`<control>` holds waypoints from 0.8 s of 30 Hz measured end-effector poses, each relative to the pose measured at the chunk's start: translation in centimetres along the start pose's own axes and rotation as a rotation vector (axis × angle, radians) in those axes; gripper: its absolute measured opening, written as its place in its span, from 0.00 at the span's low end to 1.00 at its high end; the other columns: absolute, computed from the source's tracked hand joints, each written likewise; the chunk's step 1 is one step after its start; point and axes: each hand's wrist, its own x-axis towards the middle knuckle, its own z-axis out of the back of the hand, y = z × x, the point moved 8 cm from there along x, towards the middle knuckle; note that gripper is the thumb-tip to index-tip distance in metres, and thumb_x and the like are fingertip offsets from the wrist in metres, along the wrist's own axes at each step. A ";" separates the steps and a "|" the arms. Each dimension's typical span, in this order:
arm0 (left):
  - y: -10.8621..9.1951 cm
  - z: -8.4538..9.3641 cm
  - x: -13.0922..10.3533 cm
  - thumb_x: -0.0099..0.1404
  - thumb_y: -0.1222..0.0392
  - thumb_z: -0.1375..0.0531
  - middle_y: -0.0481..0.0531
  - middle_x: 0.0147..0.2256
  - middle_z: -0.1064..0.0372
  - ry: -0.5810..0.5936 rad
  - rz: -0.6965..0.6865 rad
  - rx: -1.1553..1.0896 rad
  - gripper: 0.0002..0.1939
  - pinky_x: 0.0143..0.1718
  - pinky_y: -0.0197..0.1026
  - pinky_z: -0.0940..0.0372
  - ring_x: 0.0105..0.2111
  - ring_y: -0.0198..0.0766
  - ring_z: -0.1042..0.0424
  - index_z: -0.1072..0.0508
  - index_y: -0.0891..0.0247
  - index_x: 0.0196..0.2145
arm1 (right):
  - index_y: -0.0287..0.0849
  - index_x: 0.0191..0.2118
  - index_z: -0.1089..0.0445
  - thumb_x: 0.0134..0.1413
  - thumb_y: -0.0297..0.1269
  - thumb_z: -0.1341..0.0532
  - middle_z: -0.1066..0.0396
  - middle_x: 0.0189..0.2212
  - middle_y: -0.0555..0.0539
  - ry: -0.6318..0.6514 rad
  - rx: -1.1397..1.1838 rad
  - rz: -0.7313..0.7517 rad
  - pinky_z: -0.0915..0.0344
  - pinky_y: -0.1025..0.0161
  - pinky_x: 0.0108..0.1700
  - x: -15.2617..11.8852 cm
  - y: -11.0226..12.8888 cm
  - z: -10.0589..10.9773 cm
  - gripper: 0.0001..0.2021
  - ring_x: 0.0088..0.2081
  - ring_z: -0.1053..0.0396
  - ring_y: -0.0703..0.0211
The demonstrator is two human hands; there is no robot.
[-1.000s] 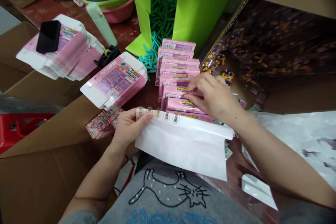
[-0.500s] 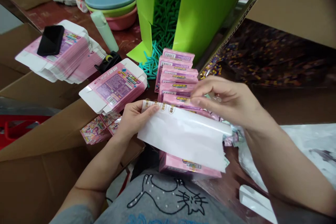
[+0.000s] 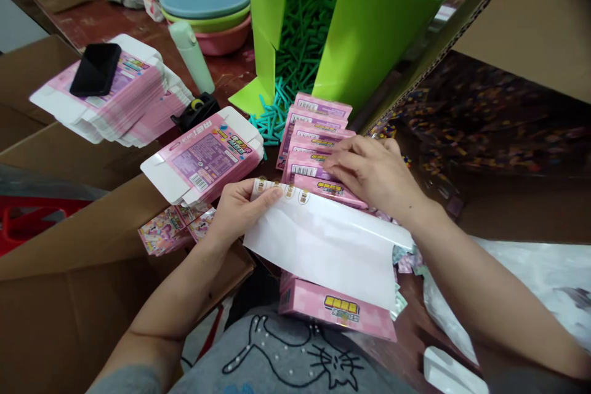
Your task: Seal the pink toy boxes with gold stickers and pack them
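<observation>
My left hand (image 3: 242, 212) is closed on the edge of a white sticker sheet (image 3: 323, 246), its thumb on top. Along the sheet's upper edge runs a short row of round clear stickers (image 3: 289, 191) with gold print. Beyond the sheet stands a row of pink boxes (image 3: 318, 129), packed one behind another. My right hand (image 3: 373, 172) lies over that row, fingers bent together, fingertips against the top of one box. Whatever may be under those fingertips is hidden. Another pink box (image 3: 341, 311) lies close to my body, partly under the sheet.
Flat pink cartons (image 3: 207, 154) are stacked at left, and a phone (image 3: 95, 69) rests on a second stack. Nearby stand a tape dispenser (image 3: 196, 112), a pale green bottle (image 3: 191, 55) and nested basins (image 3: 207, 0). A green bin (image 3: 369, 43) holds green sticks; a cardboard box (image 3: 517, 184) is at right.
My right hand has moved from a raised pinch above the sheet onto the boxes, fingertips now against one. My left hand still holds the sheet. The view has shifted slightly.
</observation>
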 end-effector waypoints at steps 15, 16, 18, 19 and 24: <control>-1.4 -1.9 1.2 0.59 0.42 0.23 0.51 0.30 0.19 0.095 -0.062 0.028 0.19 0.26 0.33 0.34 0.26 0.33 0.29 0.12 0.62 0.33 | 0.53 0.48 0.16 0.77 0.42 0.39 0.16 0.45 0.47 -0.030 -0.167 0.255 0.45 0.48 0.50 -0.4 2.0 1.4 0.12 0.47 0.28 0.49; -1.2 -1.9 1.2 0.59 0.42 0.23 0.51 0.30 0.19 0.093 -0.054 0.025 0.18 0.26 0.33 0.34 0.27 0.34 0.29 0.12 0.62 0.33 | 0.53 0.47 0.16 0.77 0.42 0.39 0.16 0.44 0.48 -0.031 -0.164 0.230 0.45 0.48 0.50 -0.4 1.6 1.1 0.12 0.47 0.28 0.49; -0.9 -1.8 1.2 0.59 0.42 0.23 0.51 0.31 0.18 0.092 -0.041 0.018 0.18 0.26 0.34 0.34 0.27 0.34 0.28 0.12 0.61 0.34 | 0.52 0.47 0.15 0.77 0.44 0.38 0.16 0.44 0.47 -0.027 -0.102 0.122 0.44 0.48 0.50 -0.2 0.3 0.5 0.12 0.47 0.27 0.49; -0.8 -1.9 1.2 0.59 0.42 0.23 0.51 0.31 0.18 0.097 -0.038 0.016 0.18 0.26 0.34 0.33 0.27 0.34 0.28 0.12 0.61 0.34 | 0.52 0.47 0.15 0.75 0.46 0.37 0.16 0.45 0.46 -0.011 -0.049 0.058 0.42 0.48 0.51 0.0 -0.5 0.2 0.12 0.47 0.26 0.48; -1.0 -2.2 1.5 0.59 0.41 0.24 0.52 0.32 0.17 0.119 -0.052 0.009 0.19 0.27 0.35 0.32 0.27 0.35 0.27 0.12 0.60 0.36 | 0.51 0.48 0.14 0.76 0.50 0.39 0.16 0.46 0.43 0.112 0.347 -0.051 0.31 0.50 0.51 0.7 -1.0 0.3 0.16 0.49 0.21 0.47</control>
